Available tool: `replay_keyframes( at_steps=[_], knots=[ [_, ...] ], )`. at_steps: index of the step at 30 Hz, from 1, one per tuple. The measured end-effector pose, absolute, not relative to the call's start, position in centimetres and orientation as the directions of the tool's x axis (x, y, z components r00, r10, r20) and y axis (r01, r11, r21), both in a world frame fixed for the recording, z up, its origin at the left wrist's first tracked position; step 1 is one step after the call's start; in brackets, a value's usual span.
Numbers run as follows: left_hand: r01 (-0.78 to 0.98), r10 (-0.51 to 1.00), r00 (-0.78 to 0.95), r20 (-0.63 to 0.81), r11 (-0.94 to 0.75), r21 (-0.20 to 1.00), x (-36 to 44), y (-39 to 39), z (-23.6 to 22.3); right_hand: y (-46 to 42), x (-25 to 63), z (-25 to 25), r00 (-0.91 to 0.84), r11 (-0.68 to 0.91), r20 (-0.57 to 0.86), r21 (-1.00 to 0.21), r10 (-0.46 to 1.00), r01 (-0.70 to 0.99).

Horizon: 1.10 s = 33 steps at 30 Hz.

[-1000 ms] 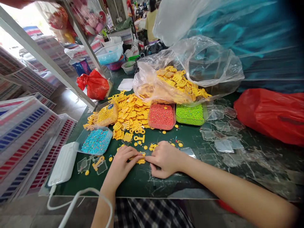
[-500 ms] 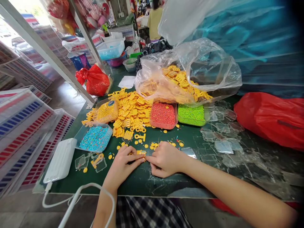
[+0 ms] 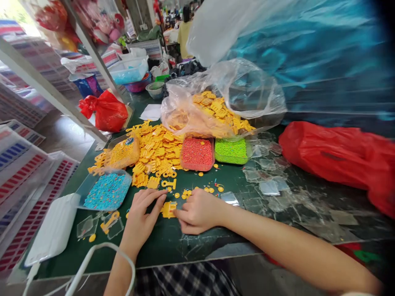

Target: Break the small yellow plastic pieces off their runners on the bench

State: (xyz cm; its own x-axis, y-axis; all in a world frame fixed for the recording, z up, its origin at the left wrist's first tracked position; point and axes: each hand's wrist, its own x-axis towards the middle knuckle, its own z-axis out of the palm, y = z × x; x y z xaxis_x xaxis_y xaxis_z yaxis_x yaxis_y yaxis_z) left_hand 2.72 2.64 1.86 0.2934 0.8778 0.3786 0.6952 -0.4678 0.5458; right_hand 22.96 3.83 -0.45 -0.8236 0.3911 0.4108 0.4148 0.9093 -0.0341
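A flat yellow plastic piece [image 3: 168, 209] with a small raised frame and reddish bits near its top edge lies on the table between my hands. My left hand [image 3: 142, 213] is just left of it, thumb and index finger spread apart, with nothing seen between them. My right hand [image 3: 200, 211] is curled, its index fingertip at the piece's right edge; its palm side is hidden. Behind the hands lie small yellow discs [image 3: 187, 193] and a yellow T-shaped part with a ring [image 3: 169, 183].
Shallow tubs hold blue beads [image 3: 106, 191], yellow beads [image 3: 123, 154], red beads [image 3: 197, 152] and green beads [image 3: 231, 151]. A heap of yellow pieces [image 3: 160, 144] stands behind. Clear plastic squares [image 3: 269, 187] lie right. A white power bank [image 3: 52, 228] with a cable is left.
My left thumb and index finger have parted from the yellow piece, uncovering it. My right index finger stays at its edge. The whole view has shifted, so things appear further left.
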Motion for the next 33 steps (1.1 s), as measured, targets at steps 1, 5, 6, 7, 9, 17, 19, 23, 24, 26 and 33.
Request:
replay_keyframes(
  at_steps=[1,5,6,7,9,17,19,23,24,26,33],
  knots=[
    [0.672,0.850,0.341,0.400,-0.519,0.529,3.5,3.3,2.6,3.8,22.9,-0.5,-0.824,0.916,0.432,-0.006,0.365,0.402],
    [0.517,0.681,0.598,0.422,-0.730,0.446,8.8,7.5,5.9,3.9,22.4,-0.9,-0.830,0.939,0.497,0.080,0.253,0.335],
    [0.476,0.629,0.664,0.404,-0.773,0.420,10.6,8.8,6.5,3.9,22.2,-1.1,-0.828,0.943,0.511,0.090,0.232,0.319],
    [0.451,0.589,0.718,0.371,-0.800,0.396,12.5,10.1,6.9,3.9,22.1,-1.2,-0.827,0.948,0.521,0.096,0.212,0.304],
    [0.429,0.523,0.798,0.298,-0.842,0.328,16.4,12.7,7.4,4.0,22.0,-1.5,-0.831,0.955,0.524,0.102,0.186,0.279],
    [0.553,0.551,0.831,-0.079,-0.833,-0.005,27.4,17.8,6.5,4.6,20.9,-1.9,-0.807,0.990,0.591,0.105,0.014,0.094],
    [0.601,0.604,0.792,-0.094,-0.797,-0.059,28.6,18.3,6.3,4.9,20.8,-1.7,-0.813,0.994,0.582,0.079,0.012,0.071],
    [0.633,0.637,0.766,-0.089,-0.771,-0.066,30.0,19.0,5.7,5.4,20.9,-1.3,-0.838,0.997,0.543,0.033,0.045,0.075],
    [0.633,0.636,0.766,-0.093,-0.771,-0.065,30.2,19.2,5.6,5.4,20.9,-1.3,-0.841,0.997,0.539,0.024,0.051,0.076],
    [0.634,0.637,0.765,-0.098,-0.771,-0.064,30.4,19.4,5.4,5.5,21.0,-1.3,-0.842,0.997,0.536,0.014,0.057,0.077],
    [0.658,0.658,0.749,-0.076,-0.753,-0.030,29.3,18.9,6.1,5.4,21.3,-1.3,-0.842,0.989,0.535,0.076,0.067,0.128]
  ],
)
